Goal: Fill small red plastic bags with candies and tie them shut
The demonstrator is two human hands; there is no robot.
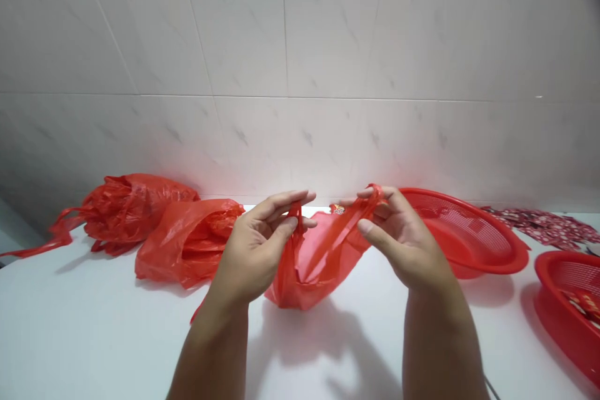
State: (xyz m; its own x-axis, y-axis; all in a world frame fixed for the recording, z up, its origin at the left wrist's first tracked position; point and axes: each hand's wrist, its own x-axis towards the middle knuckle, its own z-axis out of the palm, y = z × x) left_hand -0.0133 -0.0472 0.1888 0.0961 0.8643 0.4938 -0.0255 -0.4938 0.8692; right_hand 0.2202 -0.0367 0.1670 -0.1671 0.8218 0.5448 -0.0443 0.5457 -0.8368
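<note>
A thin red plastic bag (304, 295) hangs between my two hands, its mouth spread and its bottom close above the white table. My left hand (262, 247) pinches one handle between thumb and fingers. The other handle loops over the fingers of my right hand (398, 231), whose thumb is held apart below it. Something pink (315, 240) shows inside the bag's mouth; I cannot make out what it is. A small patterned red and yellow thing (336, 209) peeks out behind the bag, mostly hidden.
Two bunched red plastic bags (140, 200) (180, 244) lie at the left. A red plastic basket (469, 250) stands behind my right hand; a second basket (553, 319), with small packets (585, 303), is at the right edge. Patterned cloth (544, 225) lies near the tiled wall (328, 62).
</note>
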